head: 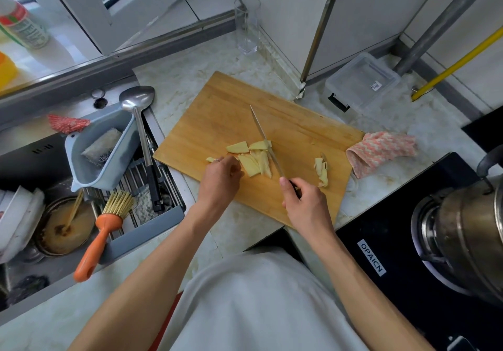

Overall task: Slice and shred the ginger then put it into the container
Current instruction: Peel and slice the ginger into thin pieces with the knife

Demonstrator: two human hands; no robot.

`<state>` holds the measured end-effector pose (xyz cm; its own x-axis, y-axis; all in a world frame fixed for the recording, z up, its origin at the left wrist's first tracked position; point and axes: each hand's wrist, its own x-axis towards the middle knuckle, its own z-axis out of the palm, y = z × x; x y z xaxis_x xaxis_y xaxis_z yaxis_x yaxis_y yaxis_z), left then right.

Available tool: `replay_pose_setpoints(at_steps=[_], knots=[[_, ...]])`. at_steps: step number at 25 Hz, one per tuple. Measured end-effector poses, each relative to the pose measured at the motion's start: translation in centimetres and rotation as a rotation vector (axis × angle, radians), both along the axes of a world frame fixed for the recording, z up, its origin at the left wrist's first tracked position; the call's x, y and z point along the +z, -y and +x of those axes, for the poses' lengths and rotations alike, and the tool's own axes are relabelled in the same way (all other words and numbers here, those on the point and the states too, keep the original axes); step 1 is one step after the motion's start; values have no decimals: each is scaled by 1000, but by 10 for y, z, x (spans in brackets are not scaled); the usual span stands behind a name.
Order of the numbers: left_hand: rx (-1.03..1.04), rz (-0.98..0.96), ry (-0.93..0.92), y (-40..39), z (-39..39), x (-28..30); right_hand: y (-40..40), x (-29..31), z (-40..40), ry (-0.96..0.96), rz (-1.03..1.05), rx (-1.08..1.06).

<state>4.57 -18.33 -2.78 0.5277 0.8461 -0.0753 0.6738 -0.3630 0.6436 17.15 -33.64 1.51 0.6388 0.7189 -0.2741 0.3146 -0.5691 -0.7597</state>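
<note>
Ginger slices (254, 160), long axes seemingly toward the person, beside knife (265, 139).

Off-task stuff I see: pink-and-white cloth (381, 150) on the counter, touching the board's right corner. Tall clear glass (247, 25) upright at the back wall. Sink area on the left: steel ladle (140, 117) lying over the drain rack (152, 187), orange-handled brush (102, 230) on the rack's edge, blue-grey strainer basket (89, 173), dirty pot (65, 228) with chopsticks in it. Steel pot (468, 230) on the black stove (389, 255), right. Yellow pipe (460, 63) at the back right.
</note>
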Motion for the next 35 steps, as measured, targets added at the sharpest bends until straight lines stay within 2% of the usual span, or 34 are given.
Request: replay_pose_setpoints(at_steps=[3,6,9,16,19,22,28,31,33,35], knots=[[72,-17,147,7,-17,-4,1,-1,1,5,-6,-23],[119,2,167,14,-28,-6,2,-3,2,6,-13,-38],[280,-39,169,15,-33,-4,3,-3,2,-12,-19,-48],[681,-329,208,8,-35,-1,-6,-3,-9,7,-23,-91],[727,-460,210,4,-30,5,-12,-1,-9,21,-46,-141],[665,-471,164,1,-11,10,-22,1,-9,5,-62,-115],[470,-493,236,-8,22,16,-47,4,-6,-78,-40,-20],[295,-223,117,-3,0,6,-33,1,-2,-117,-21,-95],[17,87,-84,6,-7,-4,-23,-1,2,-146,-27,-142],[-331,290,-276,7,2,-18,-18,0,4,-177,-33,-165]])
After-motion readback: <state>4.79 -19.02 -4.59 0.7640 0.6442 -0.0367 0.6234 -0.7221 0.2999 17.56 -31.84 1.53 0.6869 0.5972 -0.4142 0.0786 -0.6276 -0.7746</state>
